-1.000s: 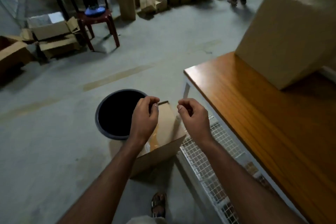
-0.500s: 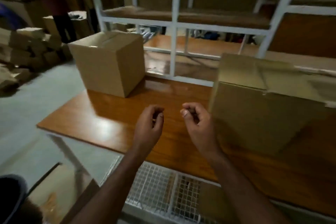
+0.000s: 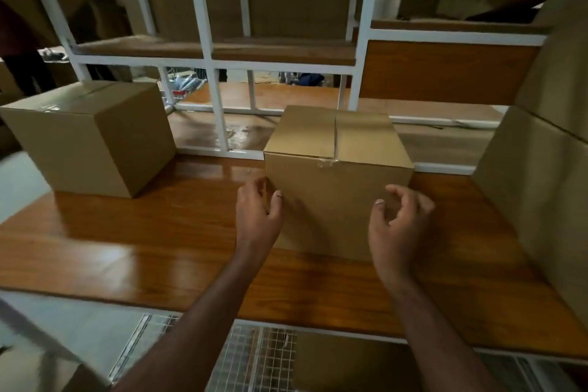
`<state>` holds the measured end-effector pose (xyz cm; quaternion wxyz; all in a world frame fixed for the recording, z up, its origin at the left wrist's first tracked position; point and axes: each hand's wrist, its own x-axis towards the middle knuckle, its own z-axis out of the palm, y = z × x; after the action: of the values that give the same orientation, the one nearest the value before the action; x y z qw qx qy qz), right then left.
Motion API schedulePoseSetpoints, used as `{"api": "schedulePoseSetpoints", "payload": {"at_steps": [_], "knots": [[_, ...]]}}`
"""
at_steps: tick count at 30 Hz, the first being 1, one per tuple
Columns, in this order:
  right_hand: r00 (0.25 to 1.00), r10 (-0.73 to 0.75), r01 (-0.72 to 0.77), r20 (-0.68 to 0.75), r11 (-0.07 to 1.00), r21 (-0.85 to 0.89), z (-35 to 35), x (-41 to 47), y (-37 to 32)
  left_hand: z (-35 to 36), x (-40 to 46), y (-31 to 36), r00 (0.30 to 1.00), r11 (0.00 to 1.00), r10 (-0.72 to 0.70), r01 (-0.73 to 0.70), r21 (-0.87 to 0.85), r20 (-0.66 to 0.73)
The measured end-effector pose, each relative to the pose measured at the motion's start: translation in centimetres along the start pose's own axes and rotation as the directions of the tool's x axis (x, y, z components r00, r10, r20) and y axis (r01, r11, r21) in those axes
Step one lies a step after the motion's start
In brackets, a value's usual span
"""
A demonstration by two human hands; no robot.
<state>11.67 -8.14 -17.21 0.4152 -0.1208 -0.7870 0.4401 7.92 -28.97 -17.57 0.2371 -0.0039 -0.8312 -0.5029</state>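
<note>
Fingers [image 3: 258,188] of the left hand [image 3: 259,219] are loosely curved and part-open, and they grip nothing. They sit at the lower left vertical edge of the centre cardboard box [image 3: 337,200], with the thumb against or just off its front face; contact cannot be confirmed. Fingers [image 3: 404,192] of the right hand [image 3: 399,229] are spread and curved, also part-open and holding nothing. They are positioned in front of the right part of the same front face; whether they touch it cannot be told.

Directly beyond both sets of fingers, the box stands upright between the hands. Its top flaps are closed, and clear tape [image 3: 327,163] covers the near end of the top seam. Below the fingers, the box rests on a glossy wooden tabletop [image 3: 127,248].

Well apart to the left of the left fingers stands a second closed carton [image 3: 89,143]. Near the right fingers, further right, is a stack of larger cartons [image 3: 541,175]. Beyond the box rises a white metal shelf frame [image 3: 203,41]. Nearer than the wrists, under the table edge, lies a wire mesh shelf [image 3: 254,360].
</note>
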Motion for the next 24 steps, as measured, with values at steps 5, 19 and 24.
{"api": "schedulePoseSetpoints", "payload": {"at_steps": [5, 19, 24], "knots": [[0.993, 0.088, -0.088, 0.078, 0.996, 0.002, 1.1, 0.5, 0.8, 0.7, 0.5, -0.4, 1.0, 0.996, -0.024, 0.025, -0.081, 0.009], [0.992, 0.06, -0.085, 0.109, 0.966, 0.245, 7.9, -1.7, -2.6, -6.5, 4.2, -4.4, 0.985, 0.982, -0.158, 0.149, -0.114, -0.075], [0.981, 0.054, -0.086, 0.185, 0.981, 0.172, 12.7, -3.2, -5.9, -11.5, 6.6, -7.2, 0.976, 0.977, -0.193, 0.182, -0.11, -0.1]]}}
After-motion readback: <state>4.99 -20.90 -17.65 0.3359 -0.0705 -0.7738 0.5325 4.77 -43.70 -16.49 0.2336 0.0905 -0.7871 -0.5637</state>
